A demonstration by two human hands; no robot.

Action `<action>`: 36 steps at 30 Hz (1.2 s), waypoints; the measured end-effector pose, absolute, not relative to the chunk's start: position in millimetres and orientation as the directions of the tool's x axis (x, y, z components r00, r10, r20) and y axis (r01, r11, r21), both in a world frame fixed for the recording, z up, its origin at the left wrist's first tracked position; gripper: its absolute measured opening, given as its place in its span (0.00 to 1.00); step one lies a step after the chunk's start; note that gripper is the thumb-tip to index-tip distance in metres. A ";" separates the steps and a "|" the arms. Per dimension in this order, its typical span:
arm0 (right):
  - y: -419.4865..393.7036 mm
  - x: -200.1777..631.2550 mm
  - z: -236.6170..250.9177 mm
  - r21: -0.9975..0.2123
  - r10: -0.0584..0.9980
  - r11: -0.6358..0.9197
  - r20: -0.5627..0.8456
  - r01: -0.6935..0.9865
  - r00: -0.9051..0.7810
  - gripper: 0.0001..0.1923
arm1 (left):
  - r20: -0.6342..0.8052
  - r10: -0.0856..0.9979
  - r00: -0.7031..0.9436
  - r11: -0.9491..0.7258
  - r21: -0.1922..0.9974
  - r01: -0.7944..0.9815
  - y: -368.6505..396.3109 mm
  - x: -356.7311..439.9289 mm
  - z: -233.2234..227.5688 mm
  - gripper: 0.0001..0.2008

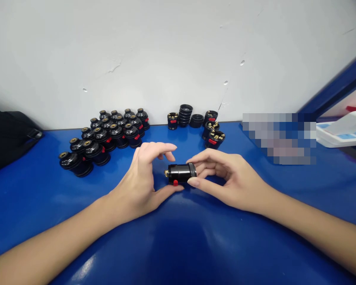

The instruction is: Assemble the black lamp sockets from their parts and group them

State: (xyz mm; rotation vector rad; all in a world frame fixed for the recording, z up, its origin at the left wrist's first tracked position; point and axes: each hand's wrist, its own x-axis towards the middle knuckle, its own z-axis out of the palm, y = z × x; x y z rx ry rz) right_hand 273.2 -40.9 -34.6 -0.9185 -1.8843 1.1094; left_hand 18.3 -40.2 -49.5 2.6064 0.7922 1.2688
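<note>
My right hand (pixel 235 178) grips a black lamp socket (pixel 180 173) by its ribbed ring end, thumb in front and fingers behind. The socket lies sideways in the air above the blue table, its brass contact end pointing left and a red switch low on its side. Around that left end curves my left hand (pixel 141 180), open, with the fingers raised apart from the socket. Its thumb reaches under the socket near the red switch; whether it touches I cannot tell.
Several capped lamp sockets (pixel 102 136) stand in rows at the left. Toward the wall are a stack of black threaded rings (pixel 185 115), a single ring (pixel 196 120) and several uncapped sockets (pixel 216 139). A black bag (pixel 8 138) lies far left, a white tray (pixel 341 138) far right.
</note>
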 end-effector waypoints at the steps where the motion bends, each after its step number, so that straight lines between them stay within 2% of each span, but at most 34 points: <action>1: -41.0 273.2 -34.9 -0.907 0.854 0.368 0.243 0.204 -0.460 0.15 | 0.672 0.532 0.515 -0.842 0.357 0.404 -40.8 18.5 -48.6 0.45; 3: -40.8 273.4 -36.0 -0.909 0.852 0.367 0.245 0.196 -0.463 0.16 | 0.585 0.598 0.548 -0.801 0.424 0.422 -43.0 18.8 -45.6 0.45; 6: -40.3 274.2 -38.2 -0.919 0.846 0.358 0.244 0.165 -0.475 0.17 | 0.454 0.689 0.565 -0.720 0.514 0.466 -46.3 18.9 -41.0 0.30; 8: -40.3 274.4 -39.1 -0.921 0.845 0.355 0.243 0.159 -0.477 0.18 | 0.422 0.715 0.558 -0.693 0.531 0.487 -47.2 18.9 -39.6 0.24; 17: -40.2 274.9 -35.9 -0.905 0.853 0.371 0.243 0.208 -0.463 0.16 | 0.485 0.683 0.546 -0.724 0.552 0.415 -46.0 16.0 -46.3 0.33; 20: -40.7 275.5 -35.6 -0.903 0.855 0.371 0.240 0.218 -0.460 0.15 | 0.546 0.647 0.532 -0.760 0.518 0.392 -45.0 16.1 -47.5 0.35; 25: -41.8 274.9 -35.4 -0.914 0.848 0.359 0.234 0.190 -0.476 0.13 | 0.680 0.486 0.550 -0.867 0.298 0.398 -41.2 17.6 -47.1 0.31; 27: -41.6 274.2 -35.2 -0.914 0.847 0.359 0.235 0.188 -0.476 0.13 | 0.692 0.465 0.553 -0.874 0.258 0.413 -41.4 18.3 -46.2 0.32; 29: -41.2 273.7 -34.9 -0.911 0.849 0.363 0.237 0.195 -0.473 0.14 | 0.659 0.518 0.545 -0.845 0.294 0.447 -43.2 18.9 -44.6 0.37; 31: -40.9 273.5 -34.8 -0.908 0.847 0.369 0.242 0.197 -0.473 0.14 | 0.579 0.608 0.544 -0.791 0.382 0.477 -45.4 19.0 -42.6 0.39; 33: -41.1 273.6 -34.9 -0.907 0.845 0.374 0.248 0.192 -0.474 0.14 | 0.483 0.690 0.539 -0.723 0.471 0.504 -47.1 18.7 -40.9 0.32; 36: -41.6 273.9 -35.9 -0.904 0.841 0.385 0.261 0.187 -0.475 0.14 | 0.394 0.754 0.526 -0.652 0.547 0.525 -47.6 17.7 -40.0 0.24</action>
